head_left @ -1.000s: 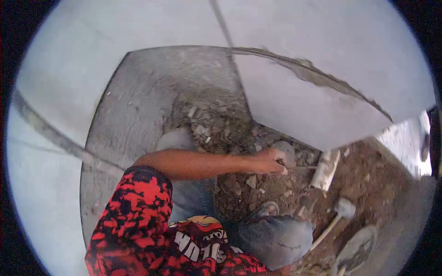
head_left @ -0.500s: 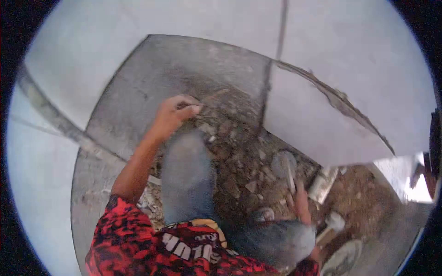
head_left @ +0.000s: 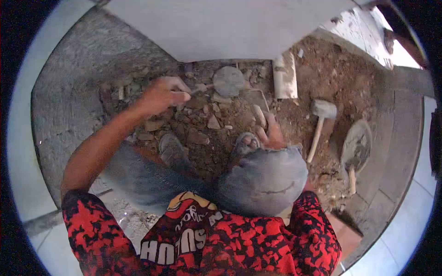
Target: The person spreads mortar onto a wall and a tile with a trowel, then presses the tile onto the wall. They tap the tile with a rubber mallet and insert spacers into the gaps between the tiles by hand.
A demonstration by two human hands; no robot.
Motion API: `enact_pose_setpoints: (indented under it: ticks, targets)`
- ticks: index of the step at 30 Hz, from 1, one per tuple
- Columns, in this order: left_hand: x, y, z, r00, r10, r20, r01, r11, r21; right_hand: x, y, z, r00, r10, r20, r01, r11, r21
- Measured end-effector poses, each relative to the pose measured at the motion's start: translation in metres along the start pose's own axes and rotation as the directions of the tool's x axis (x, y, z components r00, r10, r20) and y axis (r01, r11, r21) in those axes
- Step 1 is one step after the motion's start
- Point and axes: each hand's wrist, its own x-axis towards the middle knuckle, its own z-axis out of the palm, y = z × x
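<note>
My left hand [head_left: 166, 95] is closed in a pinch above the rubble, thumb and fingers together; I cannot tell what it holds. A pale, blurred piece shows just past its fingertips, toward a round grey disc [head_left: 229, 81]. Beside my right knee, my right hand [head_left: 272, 132] is closed around the wooden handle [head_left: 259, 116] of what looks like a trowel, with a thin bent metal neck. Broken stones [head_left: 213, 122] and loose soil lie between the two hands. My feet rest in the dirt below them.
A white pipe piece [head_left: 285, 77] stands out of the soil behind my right hand. To the right lie a mallet [head_left: 324, 110] and a round pan with a handle [head_left: 357, 145]. A large pale panel [head_left: 225, 30] overhangs the far side. Tiles [head_left: 405, 184] border the right.
My view has swung right and down, so the hands, rubble and tools sit higher and more to the left. The left hand stays pinched; the right keeps hold of the handle.
</note>
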Motion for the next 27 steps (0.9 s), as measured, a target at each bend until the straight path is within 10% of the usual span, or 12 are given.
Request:
enact_pose_setpoints:
  ticks: [5,9,11,15,23,27]
  targets:
    - [0.090,-0.040,0.114,0.944,0.259,0.204,-0.287,0.950,0.125,-0.067,0.033,-0.009,0.921,0.347,-0.177,-0.357,0.933,-0.032]
    - [0.089,0.005,0.174,0.961,0.170,0.220,-0.206,0.966,0.155,-0.146,0.079,0.031,0.756,0.632,-0.170,-0.580,0.767,0.275]
    - [0.101,0.003,0.219,0.946,0.194,0.261,-0.250,0.947,0.202,-0.170,0.071,0.032,0.767,0.440,-0.466,-0.451,0.887,0.094]
    - [0.089,0.013,0.286,0.930,0.055,0.364,-0.135,0.971,0.198,-0.214,0.061,0.031,0.627,0.536,-0.565,-0.547,0.819,0.171]
    - [0.068,0.006,0.365,0.827,0.303,0.473,-0.462,0.845,0.267,-0.269,0.063,0.049,0.412,0.801,-0.435,-0.695,0.585,0.418]
    - [0.061,-0.002,0.383,0.838,0.375,0.396,-0.531,0.725,0.438,-0.278,0.062,0.062,0.439,0.714,-0.546,-0.736,0.634,0.237]
